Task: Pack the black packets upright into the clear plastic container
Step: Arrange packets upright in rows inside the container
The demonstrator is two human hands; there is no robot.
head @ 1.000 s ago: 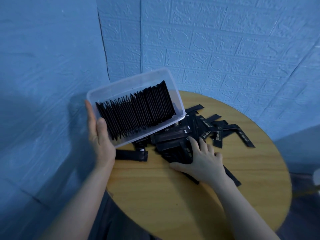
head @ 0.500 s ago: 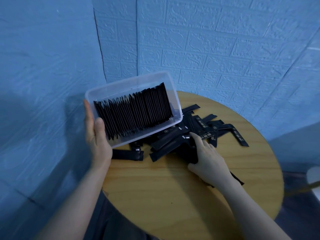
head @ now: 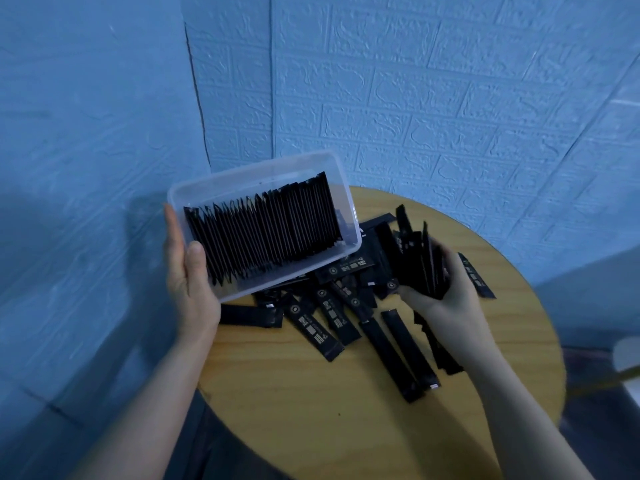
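Note:
My left hand (head: 188,282) grips the near-left end of the clear plastic container (head: 221,183), held tilted above the table's left edge. Inside it a long row of black packets (head: 263,233) stands on edge, filling most of its length. My right hand (head: 446,292) is raised just right of the container and holds a bunch of black packets (head: 420,261) pointing upward. Several loose black packets (head: 346,306) lie scattered flat on the round wooden table (head: 329,403) between and below my hands.
Blue brick-textured walls stand close behind and to the left of the table. The table's front half is bare wood. A pale object (head: 627,358) shows at the right edge beyond the table.
My right hand closed on a bunch of packets from the pile and lifted them off the table. The remaining pile spread out toward the front. The container stayed in my left hand.

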